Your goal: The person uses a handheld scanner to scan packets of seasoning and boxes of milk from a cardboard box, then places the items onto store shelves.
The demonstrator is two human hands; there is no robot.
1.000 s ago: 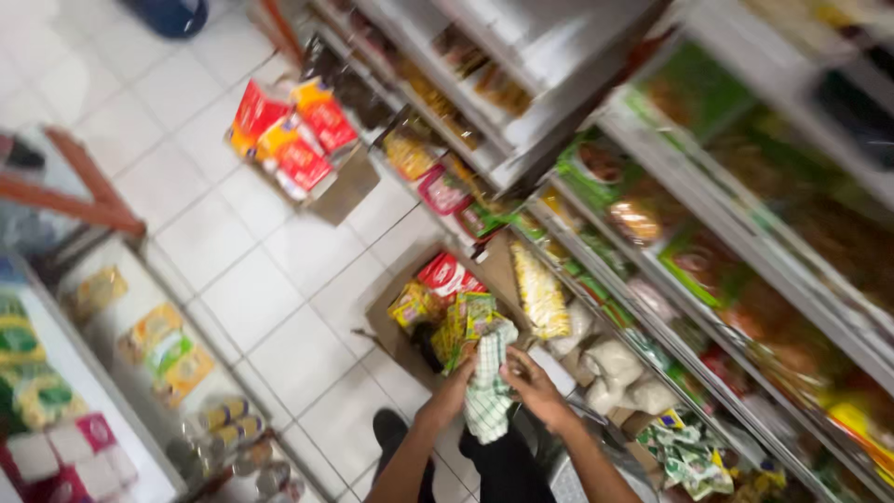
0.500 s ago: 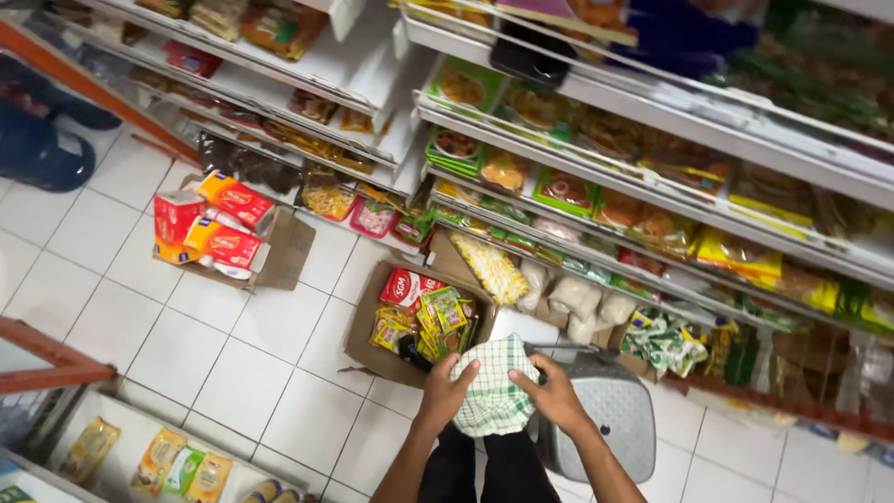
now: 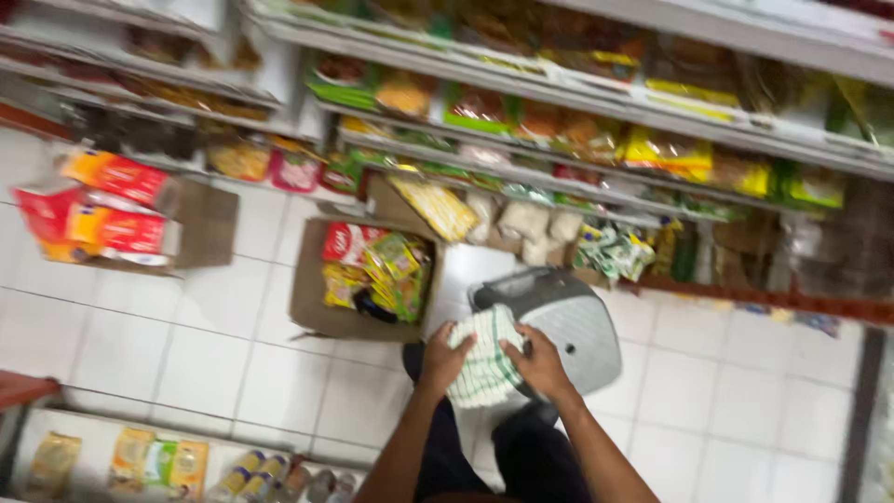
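Both my hands hold a stack of white-and-green packets (image 3: 481,359) in front of my body. My left hand (image 3: 441,361) grips its left side and my right hand (image 3: 537,365) grips its right side. Just beyond the packets stands a grey plastic stool (image 3: 577,321) on the white tiled floor. To the left of the stool lies an open cardboard box (image 3: 317,298) with red, yellow and green snack packets in it.
Store shelves (image 3: 559,102) full of bagged snacks run across the top. A second cardboard box (image 3: 200,228) with red and orange packs lies at far left. A low shelf (image 3: 168,461) with packets and cans fills the bottom left. My dark trouser legs are below.
The view has swung right and levelled, bringing the shelves across the top. My hands, still on the packets, now sit over the stool's near edge.
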